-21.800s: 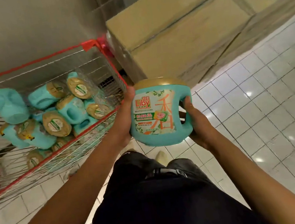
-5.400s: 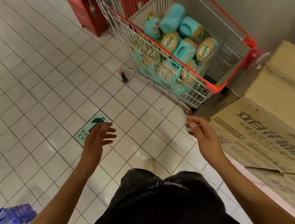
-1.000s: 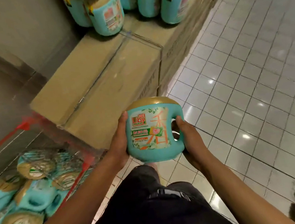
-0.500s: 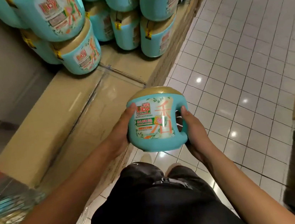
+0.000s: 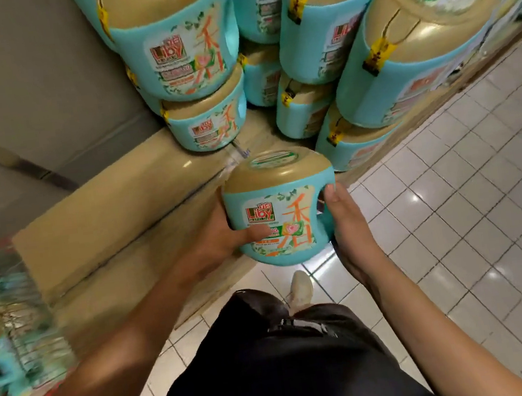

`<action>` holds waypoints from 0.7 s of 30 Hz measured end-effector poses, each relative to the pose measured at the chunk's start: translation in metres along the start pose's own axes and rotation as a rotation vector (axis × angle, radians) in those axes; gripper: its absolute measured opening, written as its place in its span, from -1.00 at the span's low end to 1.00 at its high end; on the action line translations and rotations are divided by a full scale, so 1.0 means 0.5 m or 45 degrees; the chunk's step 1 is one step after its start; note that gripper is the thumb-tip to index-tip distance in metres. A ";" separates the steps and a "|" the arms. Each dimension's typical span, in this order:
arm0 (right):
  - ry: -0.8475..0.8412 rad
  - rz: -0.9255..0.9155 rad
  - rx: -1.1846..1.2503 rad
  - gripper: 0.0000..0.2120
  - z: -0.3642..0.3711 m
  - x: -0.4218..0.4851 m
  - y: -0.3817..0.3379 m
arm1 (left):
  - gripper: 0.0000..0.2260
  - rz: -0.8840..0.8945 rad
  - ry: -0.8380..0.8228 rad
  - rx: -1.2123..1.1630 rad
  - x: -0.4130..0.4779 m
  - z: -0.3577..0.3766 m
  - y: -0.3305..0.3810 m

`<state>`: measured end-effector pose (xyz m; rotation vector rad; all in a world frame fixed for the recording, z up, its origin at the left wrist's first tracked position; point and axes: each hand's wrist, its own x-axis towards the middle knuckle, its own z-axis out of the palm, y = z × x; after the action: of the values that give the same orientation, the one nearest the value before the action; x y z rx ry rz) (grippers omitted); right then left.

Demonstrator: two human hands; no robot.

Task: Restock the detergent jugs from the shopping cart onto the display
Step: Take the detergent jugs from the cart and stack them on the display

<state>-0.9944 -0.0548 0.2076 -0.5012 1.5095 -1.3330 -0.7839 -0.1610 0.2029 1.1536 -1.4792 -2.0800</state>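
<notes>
I hold a teal detergent jug [image 5: 285,194] with a gold cap upright in front of me, at the edge of the cardboard display base [image 5: 116,212]. My left hand [image 5: 224,235] grips its left side, thumb across the label. My right hand [image 5: 342,217] holds the handle side, its fingers hidden behind the jug. Stacked jugs [image 5: 188,42] of the same kind fill the display just beyond, two high and more. The shopping cart [image 5: 9,327] with several more jugs sits blurred at the lower left.
A grey wall [image 5: 24,78] runs behind the display on the left. White tiled floor [image 5: 469,221] spreads to the right. My legs in black trousers and one pale shoe [image 5: 300,286] are below the jug.
I have moved closer to the display with the jug in both hands; the stacked jugs now loom large above it. My left thumb has come round onto the label.
</notes>
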 end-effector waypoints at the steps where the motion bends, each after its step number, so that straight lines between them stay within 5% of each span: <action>1: -0.046 0.005 -0.001 -0.49 -0.003 0.025 -0.008 | -0.13 0.017 0.084 -0.013 0.005 0.006 -0.002; 7: -0.251 0.087 0.092 -0.50 -0.010 0.111 -0.026 | 0.17 0.169 0.498 0.127 0.028 0.037 -0.029; 21: -0.326 0.162 0.207 -0.39 0.055 0.170 -0.054 | 0.02 0.190 0.704 0.226 0.107 0.004 -0.024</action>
<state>-1.0123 -0.1462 0.2010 -0.4459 1.1930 -1.2298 -0.8162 -0.1909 0.1697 1.4801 -1.4309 -1.3934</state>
